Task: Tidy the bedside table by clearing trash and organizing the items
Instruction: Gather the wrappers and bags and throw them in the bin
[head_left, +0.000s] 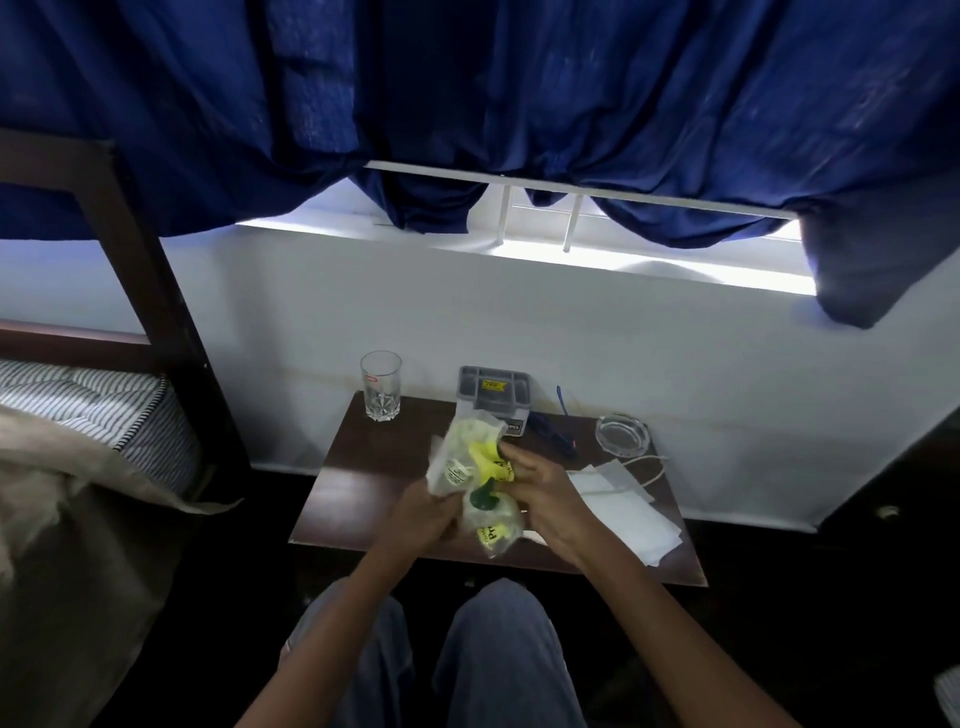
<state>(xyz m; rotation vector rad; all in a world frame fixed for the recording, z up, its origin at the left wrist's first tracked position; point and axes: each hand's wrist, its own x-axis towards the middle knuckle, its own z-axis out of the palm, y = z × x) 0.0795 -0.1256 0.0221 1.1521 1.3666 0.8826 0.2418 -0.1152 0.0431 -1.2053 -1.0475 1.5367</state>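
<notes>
A seated person's left hand (426, 514) and right hand (540, 493) are both gripping a crumpled clear-and-yellow plastic wrapper (467, 460), fingers curled round it, above the front half of the bedside table (353, 499). White paper sheets (623, 514) are lying along its right edge. Behind, a glass ashtray (622, 434) is sitting near the far right corner, a grey tray (493, 389) mid-back, a drinking glass (381, 384) at the far left corner.

L hand (427, 512) & R hand (543, 491) close together, fingers curled gripping plastic wrapper (462, 452); forearms extended fwd.
</notes>
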